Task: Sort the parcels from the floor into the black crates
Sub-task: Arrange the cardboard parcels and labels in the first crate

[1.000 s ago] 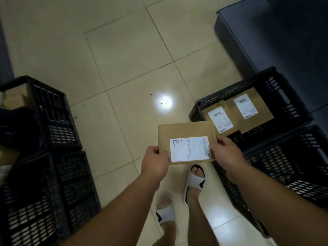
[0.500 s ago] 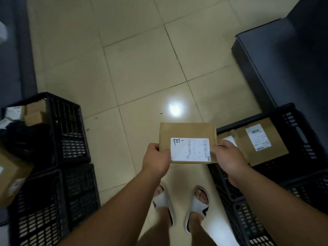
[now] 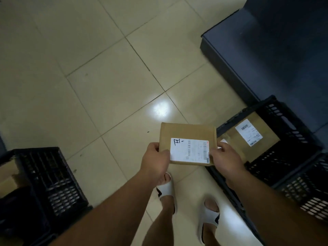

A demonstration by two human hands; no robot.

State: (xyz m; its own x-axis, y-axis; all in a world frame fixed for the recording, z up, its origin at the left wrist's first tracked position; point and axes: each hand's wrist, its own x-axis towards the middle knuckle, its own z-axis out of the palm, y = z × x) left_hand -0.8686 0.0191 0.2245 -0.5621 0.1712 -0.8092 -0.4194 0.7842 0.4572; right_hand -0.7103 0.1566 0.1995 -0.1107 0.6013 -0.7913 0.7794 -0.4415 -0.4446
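Note:
I hold a flat brown cardboard parcel [image 3: 184, 134] with a white shipping label level in front of me, above the tiled floor. My left hand [image 3: 154, 159] grips its left edge and my right hand [image 3: 225, 159] grips its right edge. A black crate [image 3: 291, 125] stands just right of the parcel and holds a brown labelled parcel [image 3: 255, 137]; a second parcel in it is mostly hidden behind my right hand. Another black crate [image 3: 48, 176] stands at lower left with brown boxes [image 3: 8, 176] in it.
A second black crate [image 3: 308, 194] sits in front of the right one. A dark low platform [image 3: 276, 50] fills the upper right. Beige floor tiles [image 3: 99, 71] stretch ahead. My feet in white slides [image 3: 166, 190] stand below the parcel.
The view has shifted as my head moved: the crates on both sides slid outward and lower in the frame. Both hands keep the same grip on the parcel. My feet have stepped.

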